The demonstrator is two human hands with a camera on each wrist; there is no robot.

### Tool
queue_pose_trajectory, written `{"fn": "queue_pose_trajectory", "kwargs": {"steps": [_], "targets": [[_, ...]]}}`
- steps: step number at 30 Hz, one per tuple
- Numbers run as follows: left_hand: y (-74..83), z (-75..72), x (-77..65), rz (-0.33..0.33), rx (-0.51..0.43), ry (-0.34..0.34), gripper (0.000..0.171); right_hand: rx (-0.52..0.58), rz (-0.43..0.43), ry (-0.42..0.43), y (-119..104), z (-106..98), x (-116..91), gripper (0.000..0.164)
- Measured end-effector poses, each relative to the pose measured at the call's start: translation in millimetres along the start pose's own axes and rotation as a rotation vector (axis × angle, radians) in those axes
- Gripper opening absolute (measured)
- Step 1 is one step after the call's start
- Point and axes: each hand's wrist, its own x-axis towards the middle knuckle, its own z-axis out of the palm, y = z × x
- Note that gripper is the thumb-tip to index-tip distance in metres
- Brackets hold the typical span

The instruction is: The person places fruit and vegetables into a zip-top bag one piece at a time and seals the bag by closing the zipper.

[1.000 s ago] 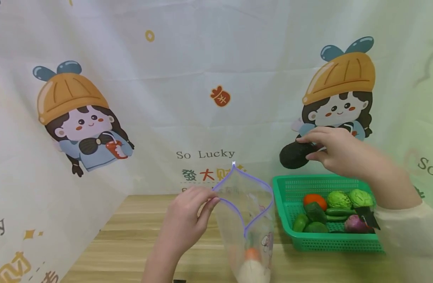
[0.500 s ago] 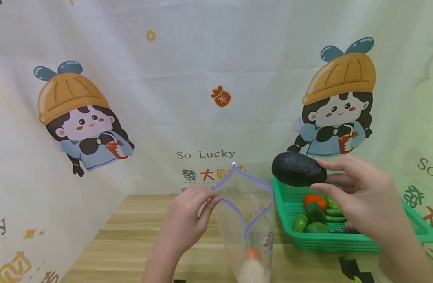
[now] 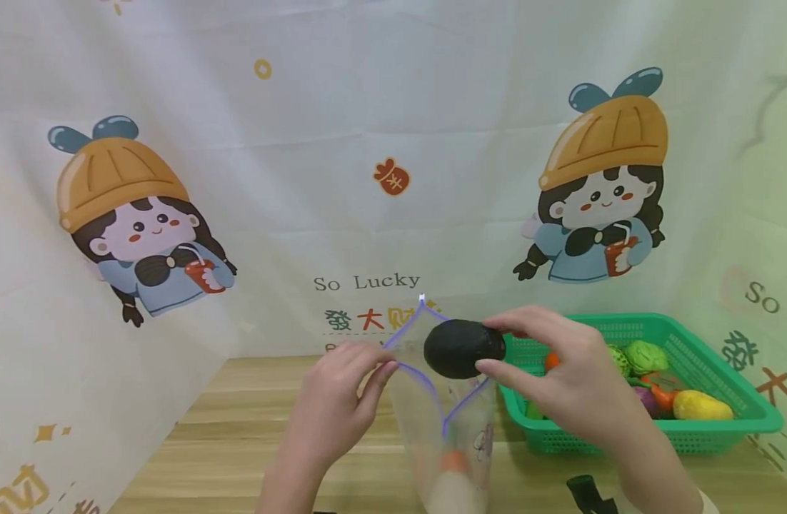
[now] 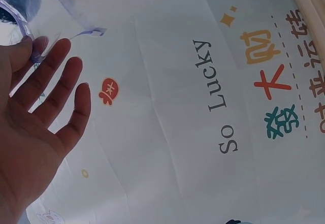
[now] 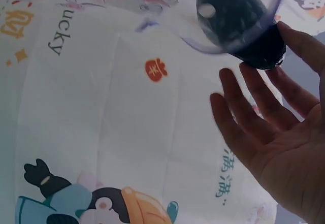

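With thumb and fingers, my right hand [image 3: 576, 375] pinches one end of a dark, rough-skinned avocado [image 3: 459, 348]. The avocado lies at the mouth of a clear zip bag [image 3: 411, 421] with purple zip edges. In the right wrist view, the front of the avocado [image 5: 228, 13] shows through the bag's film, and its held end sticks out. My left hand [image 3: 342, 407] pinches the bag's left edge between thumb and forefinger; in the left wrist view the other fingers [image 4: 68, 76] are spread. Low inside the bag are a blurred orange piece [image 3: 455, 460] and a whitish one [image 3: 456, 494].
A green basket [image 3: 625, 426] stands at the right with vegetables, among them a cabbage [image 3: 647, 357] and a yellow mango-like piece [image 3: 702, 405]. A dark object [image 3: 586, 492] sits by my right forearm. Behind the wooden table [image 3: 239, 428] hangs a printed cloth [image 3: 291, 178].
My right hand has carried the avocado left and down from above the basket to the bag's mouth. The left hand has kept its grip on the bag's edge. The view has shifted slightly.
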Motion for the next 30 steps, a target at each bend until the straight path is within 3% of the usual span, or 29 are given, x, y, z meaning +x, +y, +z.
{"fn": "queue_pose_trajectory", "kwargs": {"steps": [6, 15, 30], "targets": [[1.5, 2.2, -0.3, 0.01, -0.005, -0.007, 0.004, 0.001, 0.306, -0.17, -8, 9, -2, 0.033], [4.5, 4.9, 1.9, 0.032, -0.021, -0.014, 0.004, 0.092, 0.53, -0.351, -5, 16, 0, 0.034], [3.9, 3.7, 1.2, 0.03, -0.024, -0.013, 0.004, 0.052, 0.548, -0.383, -6, 20, 4, 0.034]]}}
